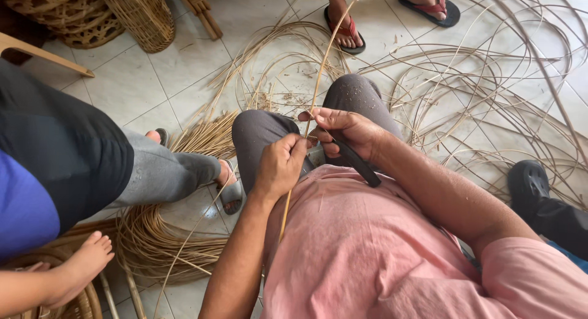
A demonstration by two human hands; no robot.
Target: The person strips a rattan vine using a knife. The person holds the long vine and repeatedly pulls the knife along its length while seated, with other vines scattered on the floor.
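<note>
A long thin rattan strip (323, 62) runs from the upper middle down between my hands to my lap. My left hand (280, 166) is closed around the strip just above my pink shirt. My right hand (346, 132) grips a black-handled knife (358, 163), its handle slanting down to the right, and its fingers also pinch the strip. Whether the blade touches the strip is hidden by my fingers. Both hands rest over my grey-trousered knees.
Loose rattan strips (490, 92) coil over the tiled floor ahead and right. A bundle of cane (159, 239) lies at left. Woven baskets (131, 13) stand at top left. Other people's feet: red sandals (346, 34), a grey-trousered leg (165, 172), a black shoe (528, 181).
</note>
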